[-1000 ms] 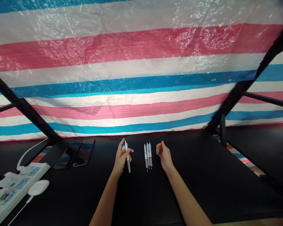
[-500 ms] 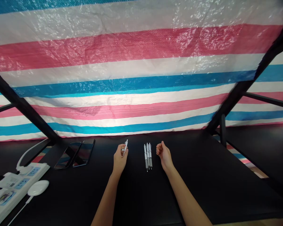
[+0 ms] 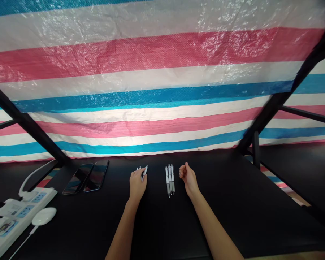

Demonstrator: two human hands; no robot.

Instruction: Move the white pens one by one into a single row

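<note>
white pen point(image 3: 144, 174) pinched in left hand point(image 3: 137, 183); right hand point(image 3: 189, 179) curled, near three pens point(image 3: 170, 179)

- You're at what looks like a makeshift work booth; whether it stands in a workshop, an office or a home, you can't tell from this view.
- Facing you hangs a shiny, crinkled plastic sheet point(image 3: 151, 54) in wide pink, blue and white stripes, serving as a wall.
- Slanting black poles point(image 3: 40, 134) frame your bay on the left and right.
- Your worktop point(image 3: 165, 227) is plain black, and another black surface point(image 3: 300, 159) shows past the right-hand side.
- On your left sit a loaded power strip point(image 3: 21, 221), a round white pad point(image 3: 44, 216) on a cord, and two phones point(image 3: 78, 179).
- The white pens point(image 3: 170, 180) before you are ordinary desk goods.
</note>
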